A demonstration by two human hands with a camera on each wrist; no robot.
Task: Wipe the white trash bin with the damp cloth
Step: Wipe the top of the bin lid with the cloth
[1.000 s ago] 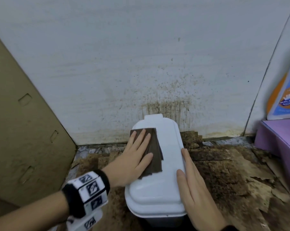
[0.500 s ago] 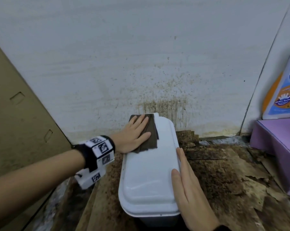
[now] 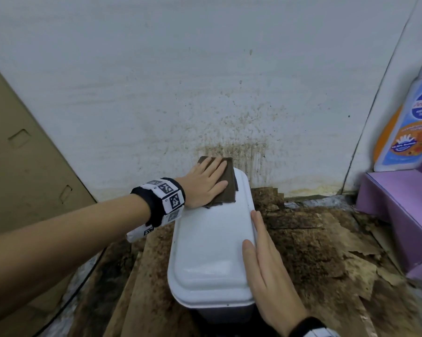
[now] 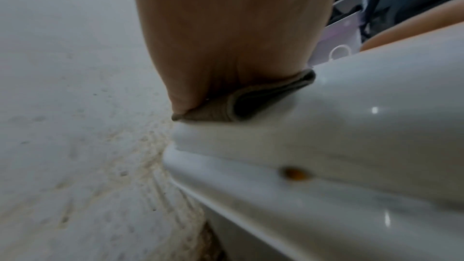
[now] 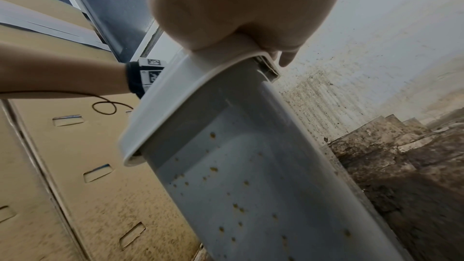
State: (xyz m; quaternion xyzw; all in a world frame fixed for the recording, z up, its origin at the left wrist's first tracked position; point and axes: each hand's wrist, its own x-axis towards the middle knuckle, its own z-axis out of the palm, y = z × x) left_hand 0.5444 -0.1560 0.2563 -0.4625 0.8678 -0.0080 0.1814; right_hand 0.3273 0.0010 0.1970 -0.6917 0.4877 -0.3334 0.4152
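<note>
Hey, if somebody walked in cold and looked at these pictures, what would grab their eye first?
Probably the left hand pressing a folded brown cloth flat on the far end of the white trash bin lid, while the right hand rests along the lid's right edge. Next, the brown splatter stain on the white wall just behind the bin, and the brown spots speckling the bin's side in the right wrist view.
</note>
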